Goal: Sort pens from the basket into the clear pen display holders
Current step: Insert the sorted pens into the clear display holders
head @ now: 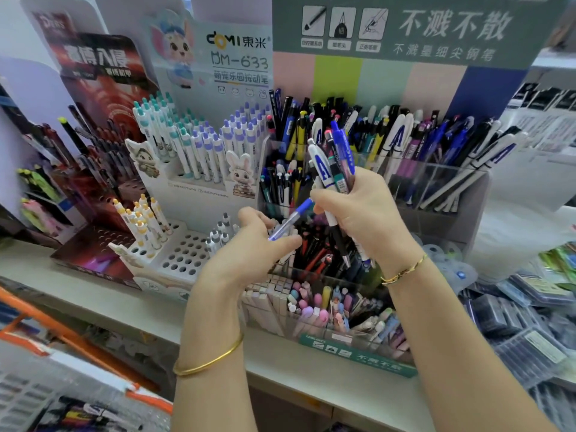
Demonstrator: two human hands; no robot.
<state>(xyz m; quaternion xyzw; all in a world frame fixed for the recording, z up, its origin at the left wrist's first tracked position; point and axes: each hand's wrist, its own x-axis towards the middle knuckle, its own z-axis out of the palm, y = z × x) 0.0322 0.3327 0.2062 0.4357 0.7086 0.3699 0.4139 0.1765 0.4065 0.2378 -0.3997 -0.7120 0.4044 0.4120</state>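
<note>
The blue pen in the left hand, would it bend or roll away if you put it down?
The blue pen looks like a stiff, slim plastic stick, so it probably won't bend. Its round barrel would likely roll on a flat shelf. The left hand pinches it with just fingertips, so it seems light.

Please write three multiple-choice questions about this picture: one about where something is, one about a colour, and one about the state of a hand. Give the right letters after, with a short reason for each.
1. Where is the white holed pen stand?
A. left of the clear pen holders
B. right of them
C. behind the green sign

2. What colour is the cap of the single pen in the left hand?
A. red
B. blue
C. yellow

3. What is the right hand doing?
A. resting flat on the shelf
B. hanging empty
C. gripping a bunch of pens

Answers:
1 A, the stand sits on the left side of the shelf.
2 B, its cap is blue.
3 C, its fingers close around several pens.
</note>
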